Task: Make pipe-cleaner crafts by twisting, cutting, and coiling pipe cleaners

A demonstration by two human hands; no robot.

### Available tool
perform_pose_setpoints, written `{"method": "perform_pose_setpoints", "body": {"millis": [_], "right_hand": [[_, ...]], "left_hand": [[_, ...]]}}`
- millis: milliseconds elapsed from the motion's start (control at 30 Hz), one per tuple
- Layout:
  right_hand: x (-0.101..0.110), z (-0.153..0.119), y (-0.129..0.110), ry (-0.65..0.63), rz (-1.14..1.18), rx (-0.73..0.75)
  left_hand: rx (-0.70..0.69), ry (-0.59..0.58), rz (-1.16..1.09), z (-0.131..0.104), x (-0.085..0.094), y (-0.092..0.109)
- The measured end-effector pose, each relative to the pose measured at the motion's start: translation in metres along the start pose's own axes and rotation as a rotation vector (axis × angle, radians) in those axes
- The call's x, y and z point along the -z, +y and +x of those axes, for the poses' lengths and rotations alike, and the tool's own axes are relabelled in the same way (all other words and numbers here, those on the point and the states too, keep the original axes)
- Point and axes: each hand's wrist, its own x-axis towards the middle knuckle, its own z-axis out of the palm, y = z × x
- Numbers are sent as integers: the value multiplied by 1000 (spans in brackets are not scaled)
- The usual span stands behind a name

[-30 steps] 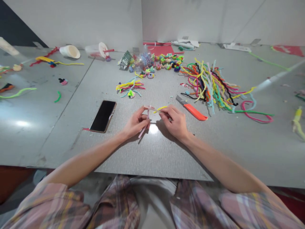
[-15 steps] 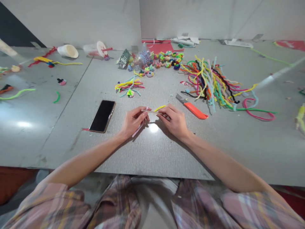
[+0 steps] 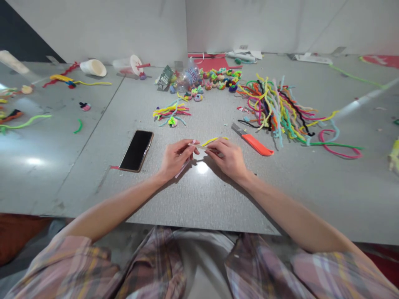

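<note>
My left hand [image 3: 175,158] is closed in a pinch on a pale pink pipe cleaner [image 3: 181,170], whose tail hangs out below the fingers. A thin pale strand [image 3: 201,146] spans the gap between both hands; whether it is part of the same pipe cleaner I cannot tell. Its other end is pinched by my right hand [image 3: 230,160], thumb against fingers. Just behind the right fingers a yellow pipe cleaner [image 3: 215,139] lies on the table. Right of that hand rests a utility knife [image 3: 256,144] with an orange handle.
A phone [image 3: 137,150] lies to the left. Farther back are a small bundle of pipe cleaners [image 3: 171,111], a large heap of pipe cleaners [image 3: 280,108], a clear plastic bottle [image 3: 190,77], a green packet [image 3: 164,78], colourful pompom-like pieces [image 3: 221,77] and a tipped white cup [image 3: 93,67].
The view has shifted slightly. Both hands keep their pinch in nearly the same place, and more of the yellow pipe cleaner shows behind the right hand.
</note>
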Motion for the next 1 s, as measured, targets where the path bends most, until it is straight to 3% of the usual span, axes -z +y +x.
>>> {"method": "perform_pose_setpoints", "body": {"millis": [133,300,633,833,1000], "right_hand": [[5,-3,-10,98,-89,148],[-2,-17,-31,133,-90,286],[-4,-16,-35,167,-63,255],[-1,-12,-37,209,-60,332],[2,-11,-37,124,-25,292]], "left_hand": [[-256,-2,262,-8,0,6],[-534,-240,518,-16,2,7],[-664,-294,689,-13,7,1],[-622,-293,690,-11,5,0],[-589,-280,670,-11,3,2]]}}
